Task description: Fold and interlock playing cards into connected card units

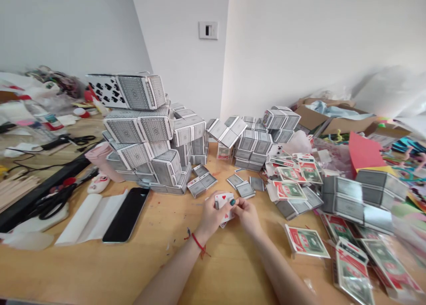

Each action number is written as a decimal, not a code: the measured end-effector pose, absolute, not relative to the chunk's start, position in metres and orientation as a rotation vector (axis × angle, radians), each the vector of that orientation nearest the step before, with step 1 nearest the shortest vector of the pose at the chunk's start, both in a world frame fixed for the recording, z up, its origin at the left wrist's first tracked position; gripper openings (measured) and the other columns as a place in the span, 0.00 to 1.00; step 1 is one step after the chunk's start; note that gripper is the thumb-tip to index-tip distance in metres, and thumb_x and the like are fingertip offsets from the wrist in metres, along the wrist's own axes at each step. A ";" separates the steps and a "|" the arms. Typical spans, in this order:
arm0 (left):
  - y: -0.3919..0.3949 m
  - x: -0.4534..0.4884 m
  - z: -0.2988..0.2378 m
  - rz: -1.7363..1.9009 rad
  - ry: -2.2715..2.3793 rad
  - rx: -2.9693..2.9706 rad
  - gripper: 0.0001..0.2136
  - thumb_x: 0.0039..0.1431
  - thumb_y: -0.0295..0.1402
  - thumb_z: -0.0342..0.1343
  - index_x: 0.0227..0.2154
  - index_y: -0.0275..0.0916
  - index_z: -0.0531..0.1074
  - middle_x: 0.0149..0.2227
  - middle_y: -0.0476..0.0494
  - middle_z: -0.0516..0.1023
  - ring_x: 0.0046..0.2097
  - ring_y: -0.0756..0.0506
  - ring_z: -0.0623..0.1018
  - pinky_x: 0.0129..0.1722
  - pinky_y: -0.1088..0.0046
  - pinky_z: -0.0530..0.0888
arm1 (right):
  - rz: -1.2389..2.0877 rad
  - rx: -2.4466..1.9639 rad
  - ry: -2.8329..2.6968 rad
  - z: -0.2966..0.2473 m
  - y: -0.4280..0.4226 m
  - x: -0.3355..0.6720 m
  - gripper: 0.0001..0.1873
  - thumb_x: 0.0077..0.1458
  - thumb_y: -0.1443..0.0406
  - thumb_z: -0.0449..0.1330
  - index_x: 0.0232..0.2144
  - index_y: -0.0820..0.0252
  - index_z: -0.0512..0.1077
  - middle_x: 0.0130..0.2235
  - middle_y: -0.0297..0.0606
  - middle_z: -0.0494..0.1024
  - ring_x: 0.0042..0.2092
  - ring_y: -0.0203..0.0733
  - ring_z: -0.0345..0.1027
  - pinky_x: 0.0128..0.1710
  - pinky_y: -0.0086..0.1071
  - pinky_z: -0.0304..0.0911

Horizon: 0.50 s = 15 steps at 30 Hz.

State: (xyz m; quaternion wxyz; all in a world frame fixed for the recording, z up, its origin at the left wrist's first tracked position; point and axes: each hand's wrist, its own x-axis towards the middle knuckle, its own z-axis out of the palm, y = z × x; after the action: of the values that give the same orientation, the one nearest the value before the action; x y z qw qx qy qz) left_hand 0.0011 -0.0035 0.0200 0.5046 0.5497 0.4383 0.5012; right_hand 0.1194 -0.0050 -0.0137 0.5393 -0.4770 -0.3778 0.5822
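Several things crowd the left end of the table [173, 260] on my feed: a bottle [48, 119], black scissors [55, 203] with the blades toward the back, a curled white sheet [88, 220] and, just beside it, a black phone [126, 214] lying flat. Behind the phone I see the left stack [129, 130], built of boxes folded from grey-backed cards, its top box showing black spades on one face. Small folded pieces [202, 183] lie at its foot. Near the middle of the table, my wearer's left hand [208, 216], a red string [199, 244] at its wrist, grips some cards [225, 197], hearts facing up. A teal spot shows where the hands meet; I cannot tell what it is. The right hand [246, 216] pinches the cards' right edge, fingers curled in. Beyond the hands, more folded pieces [246, 189] lie flat, and a joined pair of boxes [228, 130] sits tilted between the left stack and the lower right stack [254, 143]. Farther right I have red and green card packs [308, 240], some overlapping, grey blocks [354, 201] just behind them, red paper [366, 150] and a carton [342, 124] near the wall [316, 39]
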 end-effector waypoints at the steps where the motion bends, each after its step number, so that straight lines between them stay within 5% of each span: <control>1: -0.003 0.004 0.020 1.160 1.028 1.209 0.15 0.43 0.35 0.58 0.36 0.35 0.70 0.32 0.43 0.75 0.33 0.48 0.73 0.31 0.74 0.69 | 1.353 -1.155 -0.942 -0.013 -0.006 0.118 0.10 0.35 0.62 0.63 0.17 0.62 0.65 0.16 0.29 0.66 0.18 0.32 0.56 0.19 0.26 0.54; 9: -0.003 0.009 0.018 1.147 1.030 0.769 0.12 0.36 0.35 0.62 0.24 0.31 0.74 0.22 0.43 0.76 0.24 0.48 0.73 0.23 0.75 0.69 | 1.236 -1.138 -1.164 -0.007 -0.014 0.108 0.09 0.43 0.60 0.58 0.27 0.59 0.67 0.26 0.34 0.71 0.27 0.37 0.63 0.26 0.28 0.59; 15: -0.003 0.008 0.023 1.116 1.039 0.664 0.15 0.37 0.39 0.61 0.26 0.31 0.74 0.23 0.42 0.77 0.22 0.48 0.74 0.23 0.73 0.70 | 1.306 -1.033 -1.137 -0.003 -0.016 0.106 0.10 0.45 0.59 0.58 0.29 0.58 0.66 0.28 0.34 0.71 0.28 0.37 0.63 0.27 0.28 0.59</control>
State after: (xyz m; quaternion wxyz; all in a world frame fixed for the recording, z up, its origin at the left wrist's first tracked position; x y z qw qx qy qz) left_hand 0.0080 -0.0025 0.0234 0.6737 0.2952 0.4615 0.4959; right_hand 0.1064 -0.0155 -0.0028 0.5334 -0.4333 -0.4770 0.5479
